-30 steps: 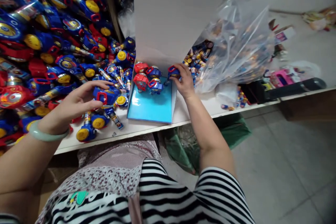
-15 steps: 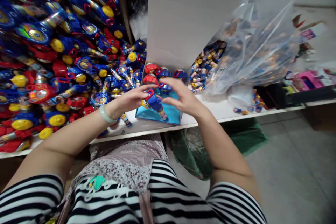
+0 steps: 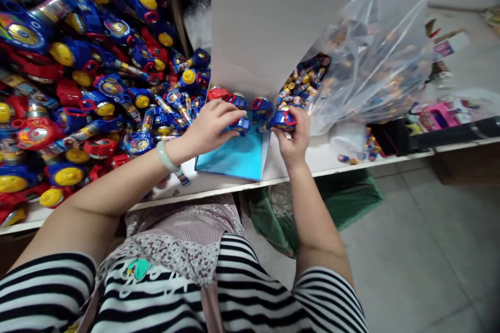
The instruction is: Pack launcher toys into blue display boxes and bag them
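Observation:
An open box with a bright blue inside (image 3: pixel 230 158) stands on the white bench, its tall white lid (image 3: pixel 250 26) raised behind. Along its back sit a red toy (image 3: pixel 219 93) and a blue toy with a red loop (image 3: pixel 261 108). My left hand (image 3: pixel 211 127), with a pale green bangle on the wrist, reaches over the box's left side. Its fingers and thumb close around a blue toy (image 3: pixel 242 125) in the box. Just past the box's right edge, my right hand (image 3: pixel 296 138) grips another blue toy (image 3: pixel 283 118) with red and yellow parts.
A big heap of blue and red toys (image 3: pixel 113 86) covers the left side of the bench. Small yellow-and-blue tubes (image 3: pixel 299 86) spill from a clear plastic bag (image 3: pixel 367 62) at right. Below the bench edge hangs a green sack (image 3: pixel 273 218).
The blue toy held over the box's front between both hands is no longer there. My right hand has moved right and grips a blue toy; my left hand has moved onto the toys inside.

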A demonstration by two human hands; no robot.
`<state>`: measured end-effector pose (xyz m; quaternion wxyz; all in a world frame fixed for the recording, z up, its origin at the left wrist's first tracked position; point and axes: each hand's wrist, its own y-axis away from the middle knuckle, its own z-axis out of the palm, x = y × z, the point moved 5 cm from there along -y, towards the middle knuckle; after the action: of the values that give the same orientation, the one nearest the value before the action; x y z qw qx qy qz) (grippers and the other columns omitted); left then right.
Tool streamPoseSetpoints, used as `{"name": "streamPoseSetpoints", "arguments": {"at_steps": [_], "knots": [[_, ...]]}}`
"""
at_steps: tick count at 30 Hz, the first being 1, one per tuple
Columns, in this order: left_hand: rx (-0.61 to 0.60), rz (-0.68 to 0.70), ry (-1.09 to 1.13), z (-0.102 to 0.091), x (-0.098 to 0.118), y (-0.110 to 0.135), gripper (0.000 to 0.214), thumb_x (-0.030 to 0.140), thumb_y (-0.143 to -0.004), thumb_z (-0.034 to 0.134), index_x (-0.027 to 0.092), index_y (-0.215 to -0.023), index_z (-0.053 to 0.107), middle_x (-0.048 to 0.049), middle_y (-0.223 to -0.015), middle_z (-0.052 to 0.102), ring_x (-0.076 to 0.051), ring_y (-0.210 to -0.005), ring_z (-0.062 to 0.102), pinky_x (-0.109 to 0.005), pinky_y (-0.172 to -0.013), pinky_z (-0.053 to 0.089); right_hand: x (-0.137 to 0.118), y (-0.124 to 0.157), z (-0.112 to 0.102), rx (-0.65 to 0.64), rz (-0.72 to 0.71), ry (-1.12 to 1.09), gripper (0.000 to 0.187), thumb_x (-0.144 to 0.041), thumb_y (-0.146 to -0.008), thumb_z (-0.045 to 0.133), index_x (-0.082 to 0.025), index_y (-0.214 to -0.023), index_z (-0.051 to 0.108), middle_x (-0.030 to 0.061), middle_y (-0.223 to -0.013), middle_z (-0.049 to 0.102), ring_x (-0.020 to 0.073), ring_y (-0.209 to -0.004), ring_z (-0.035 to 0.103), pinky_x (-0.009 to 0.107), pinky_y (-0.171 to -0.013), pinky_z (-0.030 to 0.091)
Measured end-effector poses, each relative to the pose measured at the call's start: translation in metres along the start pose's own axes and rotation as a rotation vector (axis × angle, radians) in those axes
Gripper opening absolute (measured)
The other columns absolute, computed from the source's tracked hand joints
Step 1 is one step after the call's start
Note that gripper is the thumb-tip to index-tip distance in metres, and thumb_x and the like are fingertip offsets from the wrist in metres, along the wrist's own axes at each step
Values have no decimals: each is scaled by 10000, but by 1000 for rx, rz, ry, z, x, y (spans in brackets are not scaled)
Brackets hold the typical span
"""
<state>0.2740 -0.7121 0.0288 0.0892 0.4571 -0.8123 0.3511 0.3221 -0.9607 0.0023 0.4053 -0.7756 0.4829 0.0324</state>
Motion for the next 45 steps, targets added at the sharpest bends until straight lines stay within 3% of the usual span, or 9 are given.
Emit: {"name": "streamPoseSetpoints", "arguments": {"at_steps": [8, 17, 24, 27, 29, 32, 35, 38, 45], "knots": [[-103, 52, -184, 36, -10, -12, 317, 304, -982, 521, 206, -1251, 659, -123, -1243, 654, -296, -1121, 541, -495, -999, 420, -5, 4, 25, -126, -74, -103, 564, -566, -919, 523, -238, -1377, 519, 149, -1346, 590, 320, -1305, 536, 535, -1136, 422], [-125, 17, -118, 38, -19, -11, 323, 299, -972, 531, 216, -1263, 645, -119, -1280, 631, -296, -1147, 543, -499, -1038, 382, -8, -9, 37, -333, -128, -106, 550, -492, -893, 563, -228, -1374, 526, 141, -1357, 598, 318, -1278, 550, 509, -1120, 430], [-108, 24, -94, 24, -15, -13, 379, 350, -974, 561, 223, -1328, 606, -116, -1332, 617, -302, -1244, 532, -501, -1081, 382, 7, 3, 43, -258, -96, 136, 712, -592, -861, 590, -213, -1454, 480, 184, -1352, 616, 424, -1265, 541, 672, -1061, 397], [42, -114, -124, -37, -42, 19, 424, 405, -984, 551, 225, -1368, 557, -124, -1339, 601, -263, -1247, 531, -458, -1063, 421, -12, -1, 21, -158, -212, 96, 902, -616, -817, 655, -259, -1574, 317, 216, -1455, 531, 453, -1321, 510, 655, -1047, 428], [189, -301, -167, -89, -66, 60, 348, 394, -985, 540, 201, -1267, 607, -108, -1199, 652, -230, -1109, 591, -405, -976, 475, -42, 2, 12, -126, -273, -32, 778, -535, -846, 676, -342, -1539, 379, 165, -1396, 600, 395, -1264, 582, 580, -1023, 486], [286, -520, -183, -143, -93, 122, 219, 331, -937, 583, 167, -1055, 668, -67, -982, 683, -183, -875, 619, -323, -815, 502, -116, 14, 45, -432, -371, -293, 427, -384, -941, 595, -374, -1367, 574, 64, -1154, 737, 285, -1018, 707, 476, -885, 578], [196, -604, -146, -151, -95, 158, 195, 326, -911, 597, 160, -967, 683, -55, -924, 698, -168, -813, 617, -298, -770, 493, -196, 21, 113, -793, -549, -261, 316, -319, -992, 480, -281, -1243, 668, 86, -1121, 751, 277, -1002, 701, 450, -827, 569], [130, -610, -113, -138, -81, 180, 195, 325, -930, 575, 163, -937, 685, -60, -920, 707, -163, -829, 626, -291, -777, 485, -236, 8, 168, -897, -611, 25, 303, -186, -961, 465, -196, -1132, 716, 134, -1053, 753, 284, -957, 692, 407, -765, 525], [141, -641, -108, -136, -58, 257, 207, 311, -964, 542, 171, -898, 679, -50, -838, 697, -148, -742, 630, -264, -679, 475, -246, 48, 169, -1006, -755, -83, 197, -222, -965, 555, -189, -1081, 711, 87, -1025, 758, 230, -918, 680, 338, -745, 470]]}}
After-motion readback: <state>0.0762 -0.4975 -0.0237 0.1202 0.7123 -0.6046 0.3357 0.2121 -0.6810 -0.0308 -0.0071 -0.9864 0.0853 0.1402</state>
